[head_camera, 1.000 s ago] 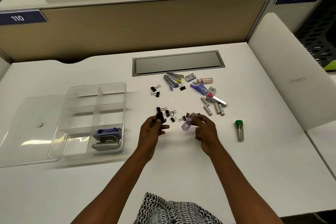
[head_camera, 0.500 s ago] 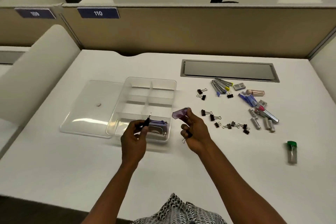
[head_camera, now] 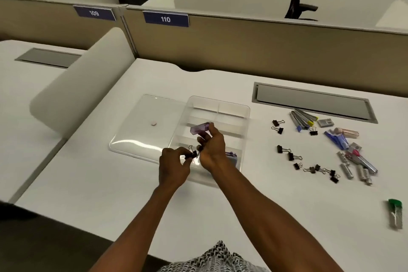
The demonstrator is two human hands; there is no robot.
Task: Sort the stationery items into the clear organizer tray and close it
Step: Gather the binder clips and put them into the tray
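2 hands over the near end of the clear plastic organizer tray (head_camera: 223, 107), above the white worktop (head_camera: 99, 187). Left hand (head_camera: 174, 166) pinched shut on a small black binder clip (head_camera: 192, 155), thumb and forefinger closed round it. Right hand (head_camera: 213, 148) curled shut on a translucent purple plastic case (head_camera: 199, 128), held tilted above the tray's middle compartments; another small black clip possibly tucked under its lower fingers, hard to tell. Purple-and-grey item (head_camera: 231, 155) lying in the tray's near right compartment, partly hidden by the right wrist. Clear flat lid (head_camera: 141, 134) lying just beside the tray on its left, touching it, with a small pale knob at its middle. Well to the right, loose on the worktop: scattered black binder clips (head_camera: 291, 156), grey lead tubes with yellow and blue ends (head_camera: 301, 119), a blue-and-white packet (head_camera: 336, 140), small silver staple bars (head_camera: 346, 171). Clear tube with a green cap (head_camera: 395, 213) apart from the rest, near the right edge. Grey cable hatch (head_camera: 313, 104) set into the worktop behind the pile.
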